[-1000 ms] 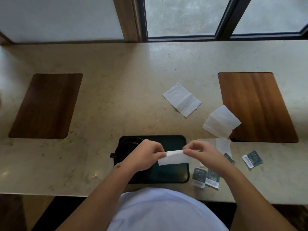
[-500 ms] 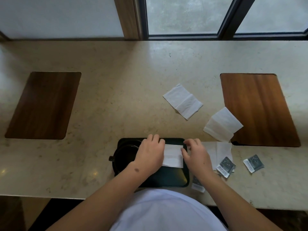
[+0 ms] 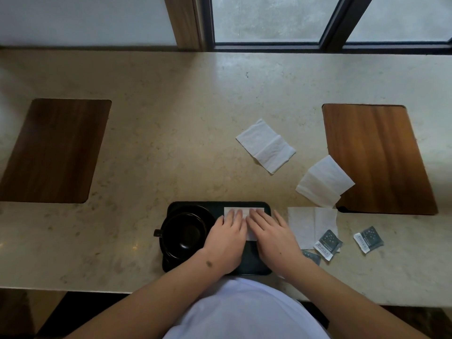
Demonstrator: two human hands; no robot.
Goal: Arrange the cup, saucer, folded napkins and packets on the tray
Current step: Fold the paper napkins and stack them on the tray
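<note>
A dark tray (image 3: 265, 207) lies at the counter's near edge. On its left half a black cup (image 3: 183, 234) sits on a black saucer (image 3: 195, 211). A folded white napkin (image 3: 242, 210) lies flat on the tray's right half. My left hand (image 3: 228, 237) and my right hand (image 3: 271, 234) both rest flat on it, fingers spread and side by side, covering most of it. Three more white napkins lie on the counter: one unfolded (image 3: 266, 145), one (image 3: 324, 182) overlapping a wooden mat, one (image 3: 309, 223) right of the tray. Grey packets (image 3: 327, 243) (image 3: 368, 239) lie at the right, one (image 3: 311, 256) partly behind my right wrist.
Two brown wooden mats lie on the beige stone counter, one at the left (image 3: 52, 150) and one at the right (image 3: 376, 157). A window with dark frames (image 3: 330, 40) runs along the back. The counter's front edge is just below the tray.
One second ago both hands held the folded napkin above the tray by its ends. They have laid it on the tray's right half and now press flat on it.
</note>
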